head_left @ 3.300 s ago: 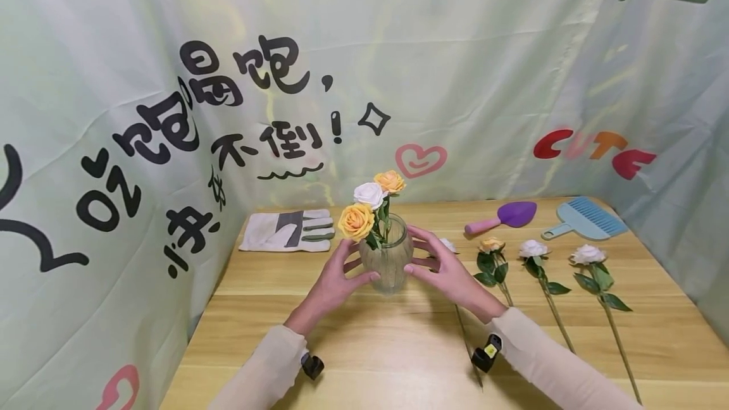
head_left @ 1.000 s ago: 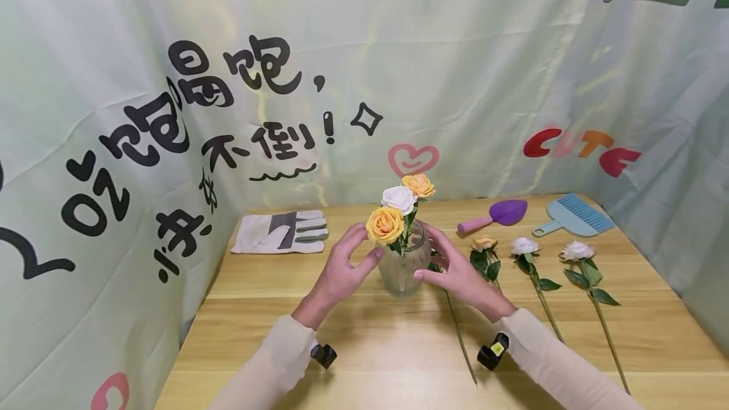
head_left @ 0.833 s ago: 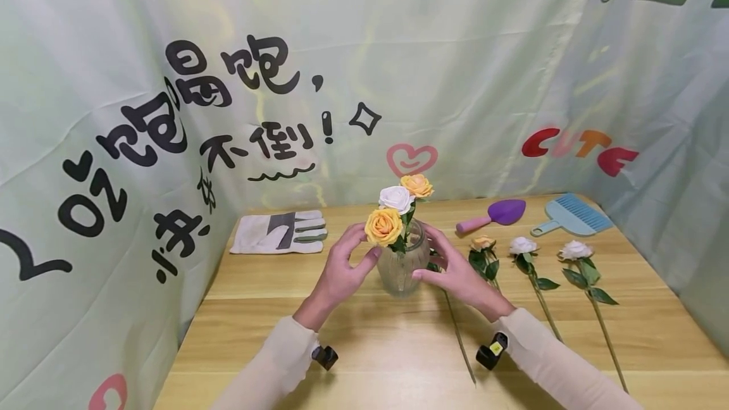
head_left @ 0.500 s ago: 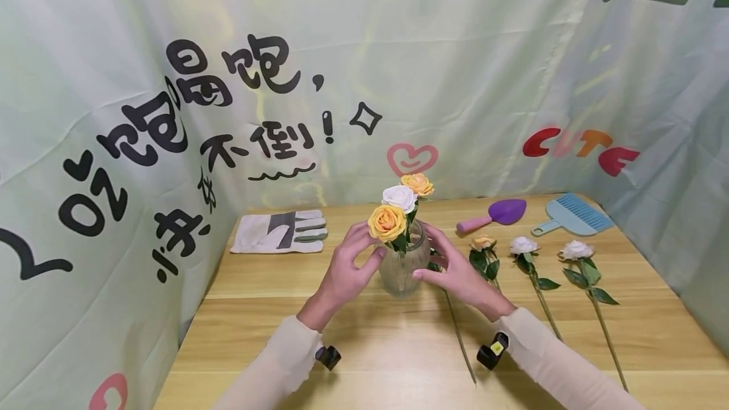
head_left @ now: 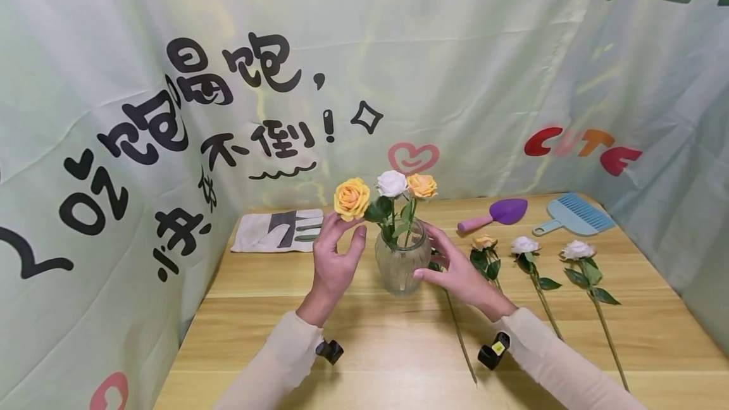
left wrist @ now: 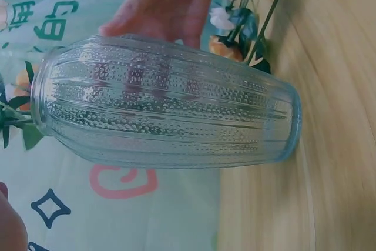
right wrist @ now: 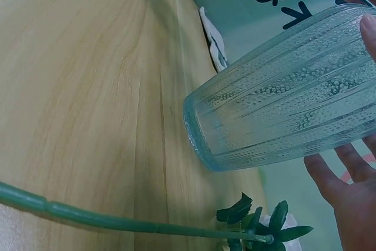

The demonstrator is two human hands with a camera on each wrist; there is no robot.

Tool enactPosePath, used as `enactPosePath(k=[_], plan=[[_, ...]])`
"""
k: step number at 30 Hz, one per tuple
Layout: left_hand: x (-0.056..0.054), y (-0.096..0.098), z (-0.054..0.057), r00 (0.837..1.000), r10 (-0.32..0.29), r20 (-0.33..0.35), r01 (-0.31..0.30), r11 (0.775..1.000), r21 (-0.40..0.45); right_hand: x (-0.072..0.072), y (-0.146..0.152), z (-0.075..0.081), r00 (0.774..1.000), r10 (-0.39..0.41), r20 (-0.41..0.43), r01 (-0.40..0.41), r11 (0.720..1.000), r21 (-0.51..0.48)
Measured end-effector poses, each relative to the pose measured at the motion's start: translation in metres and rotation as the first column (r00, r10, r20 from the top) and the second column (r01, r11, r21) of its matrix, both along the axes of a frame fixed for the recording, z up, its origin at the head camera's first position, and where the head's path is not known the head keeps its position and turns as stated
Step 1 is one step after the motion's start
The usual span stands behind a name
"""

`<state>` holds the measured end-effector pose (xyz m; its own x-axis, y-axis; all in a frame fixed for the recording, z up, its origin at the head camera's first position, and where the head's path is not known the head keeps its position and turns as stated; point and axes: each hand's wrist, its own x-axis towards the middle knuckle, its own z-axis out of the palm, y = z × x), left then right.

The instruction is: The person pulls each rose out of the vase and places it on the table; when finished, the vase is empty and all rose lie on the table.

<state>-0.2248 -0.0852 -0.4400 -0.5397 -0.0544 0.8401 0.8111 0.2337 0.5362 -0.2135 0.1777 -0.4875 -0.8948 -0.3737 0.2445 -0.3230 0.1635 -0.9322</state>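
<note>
A clear ribbed glass vase [head_left: 403,269] stands upright on the wooden table, holding a yellow rose [head_left: 351,198], a white rose [head_left: 392,183] and an orange rose [head_left: 421,186]. My right hand [head_left: 460,276] grips the vase's right side, thumb in front and fingers behind. The right wrist view shows those fingers [right wrist: 352,166] against the glass. To the left of the vase, my left hand [head_left: 335,264] is raised with its fingers under the yellow bloom and its thumb apart. Whether those fingertips touch the bloom is hidden. The yellow rose leans left over the rim.
A rose stem [head_left: 460,337] lies beneath my right hand. Further right lie an orange rose [head_left: 484,242] and two white roses [head_left: 524,245]. A purple trowel [head_left: 507,212], a blue dustpan-like scoop [head_left: 578,215] and a work glove [head_left: 273,231] lie along the back, before a printed curtain.
My left hand has come off the vase and moved left and up. The yellow rose has shifted left, away from the other blooms. My right hand stays on the vase.
</note>
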Motion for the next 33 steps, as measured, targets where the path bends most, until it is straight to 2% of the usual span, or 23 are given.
enactPosePath(k=[5,12,14,19,24,28,33], plan=[[-0.004,0.008,0.004,0.999,-0.02,0.047,0.017,0.997,0.074,0.0,0.001,0.0,1.0,-0.003,-0.002,0.003,1.0,0.0],[-0.012,0.023,0.018,0.987,-0.103,0.124,0.076,0.976,0.202,0.0,0.001,-0.001,1.0,-0.008,0.005,0.008,1.0,0.014],[-0.013,0.026,0.021,0.983,-0.097,0.154,0.064,0.975,0.211,0.0,0.001,-0.001,1.0,-0.005,0.007,0.005,1.0,0.014],[-0.013,0.03,0.025,0.973,-0.038,0.226,-0.003,0.984,0.177,0.0,0.001,0.0,1.0,-0.007,0.012,0.006,1.0,0.013],[-0.015,0.031,0.024,0.973,-0.037,0.229,-0.001,0.986,0.165,-0.001,0.001,-0.002,1.0,-0.015,0.001,0.014,1.0,0.014],[-0.017,0.03,0.023,0.97,-0.074,0.231,0.031,0.983,0.184,-0.001,0.001,-0.002,1.0,-0.021,0.004,0.021,1.0,0.023],[-0.021,0.024,0.034,0.963,-0.144,0.228,0.09,0.969,0.232,0.0,0.002,-0.002,1.0,-0.023,0.014,0.023,0.999,0.023]])
